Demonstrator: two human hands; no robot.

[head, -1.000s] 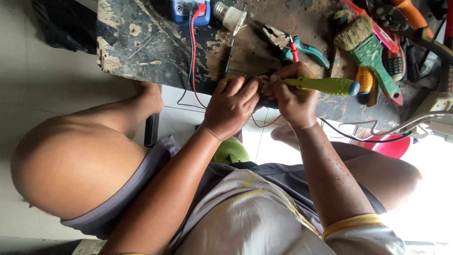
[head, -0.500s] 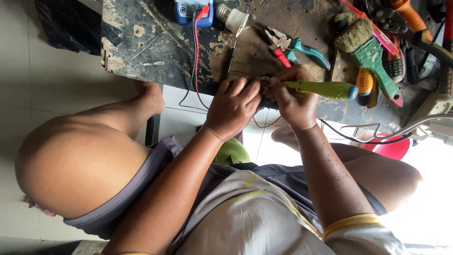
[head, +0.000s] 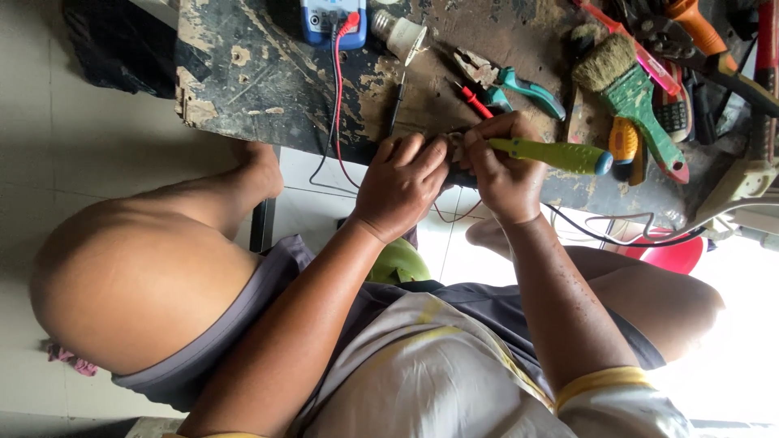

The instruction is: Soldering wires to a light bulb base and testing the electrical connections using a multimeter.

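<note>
The right hand is curled in a fist around the yellow-green handle of a screwdriver, fingers wrapped shut on it, the blue-capped end of the handle sticking out past the back of the hand and the shaft running inward toward the other hand, hidden by the fingers. The right forearm comes up steeply from the yellow-cuffed sleeve, the wrist bent slightly toward the bench. The left hand lies just beside it, knuckles up, fingers folded down and pressed closed on a small dark part that sits between the two hands at the near edge of the worn workbench; little of the part shows, so its kind cannot be told. The two hands touch at the fingertips. Beyond the grip lie a red probe and teal-handled pliers; further along from the screwdriver's capped end rests a green-handled brush. Further away past the left hand sits a blue multimeter with a red lead trailing off the bench edge.
</note>
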